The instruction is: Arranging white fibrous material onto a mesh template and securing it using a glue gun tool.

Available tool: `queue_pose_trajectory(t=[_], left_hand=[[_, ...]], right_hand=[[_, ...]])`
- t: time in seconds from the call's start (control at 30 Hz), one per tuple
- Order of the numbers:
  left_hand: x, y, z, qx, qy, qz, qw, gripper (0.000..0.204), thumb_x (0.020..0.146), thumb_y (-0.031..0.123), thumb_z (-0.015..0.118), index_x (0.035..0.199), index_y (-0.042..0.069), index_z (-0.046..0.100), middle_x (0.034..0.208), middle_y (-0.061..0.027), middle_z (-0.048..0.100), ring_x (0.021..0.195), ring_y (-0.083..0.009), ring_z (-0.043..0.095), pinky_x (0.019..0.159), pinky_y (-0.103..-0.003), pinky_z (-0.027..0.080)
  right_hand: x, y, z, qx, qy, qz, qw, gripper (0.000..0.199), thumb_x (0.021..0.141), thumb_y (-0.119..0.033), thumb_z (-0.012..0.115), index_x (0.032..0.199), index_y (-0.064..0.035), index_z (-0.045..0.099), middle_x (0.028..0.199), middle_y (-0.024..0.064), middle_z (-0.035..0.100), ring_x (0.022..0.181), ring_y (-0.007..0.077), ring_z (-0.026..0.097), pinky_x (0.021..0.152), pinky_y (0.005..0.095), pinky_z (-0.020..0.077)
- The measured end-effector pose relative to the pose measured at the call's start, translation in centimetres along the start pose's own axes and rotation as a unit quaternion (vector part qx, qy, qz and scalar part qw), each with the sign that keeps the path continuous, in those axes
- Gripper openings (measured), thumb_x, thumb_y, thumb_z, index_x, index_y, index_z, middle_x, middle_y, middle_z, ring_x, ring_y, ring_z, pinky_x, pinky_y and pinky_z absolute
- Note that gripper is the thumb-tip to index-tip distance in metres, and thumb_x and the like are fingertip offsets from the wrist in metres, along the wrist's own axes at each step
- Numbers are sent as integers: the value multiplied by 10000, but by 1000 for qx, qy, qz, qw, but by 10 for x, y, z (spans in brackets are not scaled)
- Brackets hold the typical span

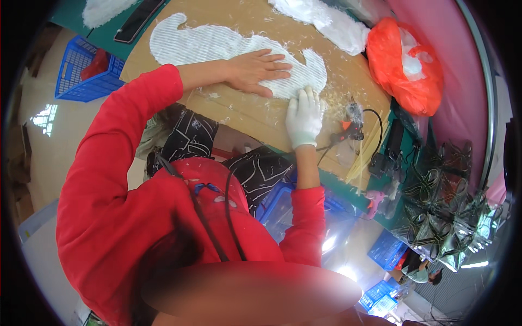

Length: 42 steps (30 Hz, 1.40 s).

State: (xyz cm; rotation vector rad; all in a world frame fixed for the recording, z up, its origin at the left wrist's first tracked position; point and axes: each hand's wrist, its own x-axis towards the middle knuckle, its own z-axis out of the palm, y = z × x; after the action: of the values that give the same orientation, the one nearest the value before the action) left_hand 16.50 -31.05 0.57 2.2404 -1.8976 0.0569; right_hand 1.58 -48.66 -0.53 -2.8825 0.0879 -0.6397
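Across brown cardboard [217, 108] on the green desk [104, 39] lies white ribbed fabric [212, 46], a blue basket [81, 91] to the left and pale floor [54, 146] beyond. The left hand [260, 70] rests spread wide on the fabric; the gloved right hand [304, 117] touches its edge, grip unclear.

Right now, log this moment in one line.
left hand: bare, flat on white ribbed fabric | right hand: gloved, at fabric's edge | beside right hand: corded tool | under: cardboard

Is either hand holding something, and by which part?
The left hand lies flat on the white ribbed piece, not gripping it. The gloved right hand touches its lower edge near the right end; whether it pinches cannot be told.
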Motion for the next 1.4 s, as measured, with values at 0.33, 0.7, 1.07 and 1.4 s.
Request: queue_pose_trajectory(t=[0.33, 0.7, 1.07, 1.4], left_hand=[[-23, -24, -16, -142, 191, -45, 970, 331, 870, 160, 518, 1178, 40, 508, 1269, -93, 471, 1192, -261, 420, 962, -345, 385], [-62, -44, -5, 49, 27, -204, 977, 620, 908, 474, 346, 1366, 64, 263, 1446, -67, 219, 1332, -270, 189, 1079, -428, 144], [-64, -36, -21, 98, 53, -349, 930, 669, 879, 520, 367, 1352, 53, 288, 1433, -96, 240, 1328, -292, 198, 1079, -442, 133], [-39, -16, 5, -25, 94, -157, 983, 564, 902, 410, 402, 1298, 8, 373, 1380, -137, 329, 1293, -296, 265, 1072, -381, 204]], right_hand=[[16, -8, -29, 103, 113, -50, 987, 169, 757, -53, 570, 920, -23, 598, 1028, 158, 602, 936, 341, 564, 841, 405, 429], [48, -18, 26, 55, -36, -32, 997, 326, 847, -245, 489, 1090, -36, 552, 1216, 159, 502, 1141, 339, 437, 1006, 416, 284], [48, -17, 30, 58, -19, -35, 998, 325, 842, -244, 493, 1093, -45, 548, 1208, 141, 512, 1147, 331, 436, 1007, 436, 279], [50, -21, 28, 68, -16, -38, 997, 300, 846, -222, 489, 1062, -29, 566, 1193, 168, 521, 1119, 331, 461, 977, 414, 317]])
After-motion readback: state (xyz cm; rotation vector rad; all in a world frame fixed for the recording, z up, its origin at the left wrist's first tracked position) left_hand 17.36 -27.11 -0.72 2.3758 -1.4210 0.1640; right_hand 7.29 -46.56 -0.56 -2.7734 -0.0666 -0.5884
